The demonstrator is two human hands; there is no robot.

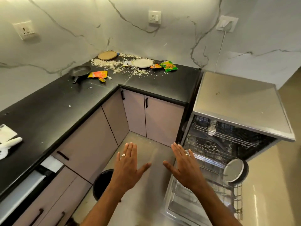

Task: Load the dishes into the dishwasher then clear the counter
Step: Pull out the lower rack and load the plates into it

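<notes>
My left hand [128, 167] and my right hand [184, 167] are both held out flat, palms down, fingers straight, holding nothing, above the floor in front of me. The dishwasher [241, 103] stands at the right with its door [175, 207] down and racks pulled out; a round metal plate [233, 170] stands in the lower rack. On the black counter [48, 115] at the far corner lie a dark frying pan [79, 70], a brown plate [107, 55], a pale plate [143, 63], snack wrappers [98, 74] [168, 66] and scattered crumbs [114, 65].
A black bin [102, 183] sits on the floor below my left arm. Lilac cabinet doors [162, 119] line the corner under the counter. White objects [8, 141] lie on the counter at the left edge. Wall sockets and a plugged cable [226, 24] are on the marble backsplash.
</notes>
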